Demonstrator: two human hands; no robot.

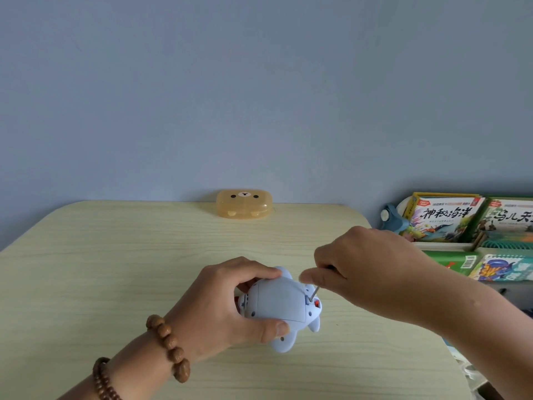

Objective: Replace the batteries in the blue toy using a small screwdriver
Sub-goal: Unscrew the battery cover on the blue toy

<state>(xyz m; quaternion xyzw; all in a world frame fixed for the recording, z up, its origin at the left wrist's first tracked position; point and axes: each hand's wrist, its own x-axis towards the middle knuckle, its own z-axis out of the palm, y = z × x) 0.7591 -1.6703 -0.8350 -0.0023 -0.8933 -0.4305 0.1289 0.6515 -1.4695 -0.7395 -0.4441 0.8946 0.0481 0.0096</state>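
Note:
The blue toy [281, 306] lies upside down on the pale wooden table [115, 269], its flat battery cover facing up. My left hand [222, 304] grips the toy's left side, thumb on the near edge and fingers over the far edge. My right hand [366, 272] pinches a small screwdriver [315, 293]. The thin metal shaft slants down and left, and its tip rests at a hole on the toy's right end, beside a small orange part. Most of the handle is hidden in my fingers.
A translucent orange box with a bear face [244, 207] stands at the table's far edge against the blue wall. To the right, beyond the table edge, shelves hold picture books [444, 217] and a blue toy piece [389, 217].

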